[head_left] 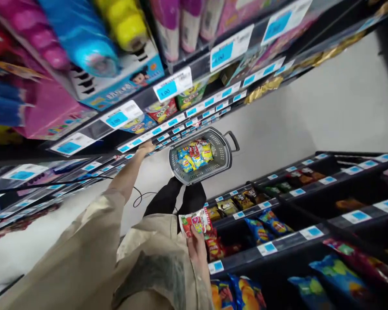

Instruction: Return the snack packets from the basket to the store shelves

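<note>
My right hand (pixel 197 247) is closed on a small red and white snack bag (pixel 195 222), its thumb pressed over the front. The bag is held low, close to the shelves on the right. My left arm stretches forward, and my left hand (pixel 146 148) is at the edge of the left shelf (pixel 136 143), beside the price tags. Its fingers are small and partly hidden, so their grip is unclear. On the floor ahead of my feet stands a grey shopping basket (pixel 218 161) with several colourful snack bags (pixel 195 156) inside.
Tall shelves with blue and white price tags (pixel 173 87) line the left, holding toys (pixel 97 56) and snack bags (pixel 161 111). Lower shelves on the right hold more snack bags (pixel 261 230). A thin black cable (pixel 137 200) curls on the pale floor (pixel 271 129).
</note>
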Action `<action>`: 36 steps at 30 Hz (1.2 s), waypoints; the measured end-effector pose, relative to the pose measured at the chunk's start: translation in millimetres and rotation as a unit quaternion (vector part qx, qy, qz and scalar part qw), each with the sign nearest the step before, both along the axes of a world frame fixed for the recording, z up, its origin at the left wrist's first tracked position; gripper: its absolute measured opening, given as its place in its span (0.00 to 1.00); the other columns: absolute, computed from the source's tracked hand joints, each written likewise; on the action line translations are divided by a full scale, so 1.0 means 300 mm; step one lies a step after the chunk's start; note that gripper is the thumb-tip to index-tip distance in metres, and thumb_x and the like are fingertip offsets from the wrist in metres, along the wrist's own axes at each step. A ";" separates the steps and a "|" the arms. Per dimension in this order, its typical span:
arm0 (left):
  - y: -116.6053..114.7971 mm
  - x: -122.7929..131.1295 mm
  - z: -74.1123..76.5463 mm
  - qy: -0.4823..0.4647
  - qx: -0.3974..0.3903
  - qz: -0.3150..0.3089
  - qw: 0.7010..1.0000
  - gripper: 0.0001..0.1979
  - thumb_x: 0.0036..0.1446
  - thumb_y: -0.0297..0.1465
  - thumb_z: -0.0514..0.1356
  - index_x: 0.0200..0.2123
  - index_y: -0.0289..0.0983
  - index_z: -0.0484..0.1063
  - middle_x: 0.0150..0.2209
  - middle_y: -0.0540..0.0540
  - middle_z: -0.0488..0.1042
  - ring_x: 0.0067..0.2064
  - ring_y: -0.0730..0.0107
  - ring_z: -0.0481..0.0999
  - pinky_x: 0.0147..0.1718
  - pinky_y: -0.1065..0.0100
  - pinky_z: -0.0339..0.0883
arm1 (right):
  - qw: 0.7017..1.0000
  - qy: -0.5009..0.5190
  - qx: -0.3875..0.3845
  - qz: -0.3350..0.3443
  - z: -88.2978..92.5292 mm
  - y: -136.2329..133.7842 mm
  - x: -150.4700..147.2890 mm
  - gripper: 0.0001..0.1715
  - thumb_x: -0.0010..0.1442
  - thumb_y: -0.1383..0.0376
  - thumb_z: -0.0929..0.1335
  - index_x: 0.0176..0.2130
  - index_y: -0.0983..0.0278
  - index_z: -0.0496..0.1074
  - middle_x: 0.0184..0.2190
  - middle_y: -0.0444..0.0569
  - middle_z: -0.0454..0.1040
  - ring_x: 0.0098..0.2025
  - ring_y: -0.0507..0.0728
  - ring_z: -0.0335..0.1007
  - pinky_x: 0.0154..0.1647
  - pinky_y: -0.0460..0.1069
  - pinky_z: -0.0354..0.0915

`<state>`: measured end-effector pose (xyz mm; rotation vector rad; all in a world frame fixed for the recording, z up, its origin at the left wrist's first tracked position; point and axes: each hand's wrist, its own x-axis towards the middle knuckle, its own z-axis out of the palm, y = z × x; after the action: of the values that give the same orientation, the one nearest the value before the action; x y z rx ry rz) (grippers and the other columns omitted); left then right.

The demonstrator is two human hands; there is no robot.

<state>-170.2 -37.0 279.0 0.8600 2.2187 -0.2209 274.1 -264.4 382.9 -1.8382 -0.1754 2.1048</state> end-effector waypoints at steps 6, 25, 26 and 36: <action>-0.021 0.027 -0.037 0.030 0.008 -0.030 0.999 0.34 0.64 0.31 0.60 0.71 0.28 0.59 0.73 0.29 0.60 0.73 0.44 0.61 0.71 0.53 0.56 | 0.994 -0.008 -0.023 -0.106 -0.120 0.233 -0.135 0.37 0.37 0.63 0.85 0.47 0.60 0.77 0.45 0.50 0.83 0.47 0.62 0.81 0.55 0.56 0.76; -0.128 0.151 -0.017 -0.284 0.111 0.018 0.952 0.24 0.51 0.44 0.73 0.44 0.33 0.80 0.39 0.44 0.83 0.40 0.59 0.82 0.41 0.63 0.77 | 0.796 0.106 0.443 0.400 -0.484 0.901 -0.584 0.19 0.56 0.70 0.72 0.49 0.61 0.79 0.36 0.42 0.81 0.33 0.52 0.75 0.37 0.45 0.64; -0.140 0.128 -0.022 -0.251 0.144 0.017 0.957 0.22 0.52 0.44 0.72 0.42 0.33 0.80 0.39 0.43 0.83 0.40 0.59 0.82 0.43 0.63 0.77 | 0.824 0.098 0.429 0.357 -0.498 0.885 -0.579 0.18 0.59 0.67 0.71 0.50 0.62 0.79 0.40 0.45 0.82 0.35 0.53 0.77 0.39 0.46 0.67; -0.195 -0.019 -0.072 0.259 0.256 0.165 0.917 0.23 0.64 0.35 0.60 0.57 0.26 0.72 0.58 0.25 0.74 0.67 0.42 0.70 0.70 0.50 0.59 | 0.952 -0.015 0.238 0.194 -0.675 0.802 -0.380 0.18 0.54 0.60 0.68 0.43 0.65 0.77 0.40 0.53 0.84 0.37 0.59 0.83 0.44 0.53 0.77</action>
<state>-175.8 -95.4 257.3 0.7232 2.9509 0.3558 160.2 -23.7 180.5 -1.6311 -1.0305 2.0271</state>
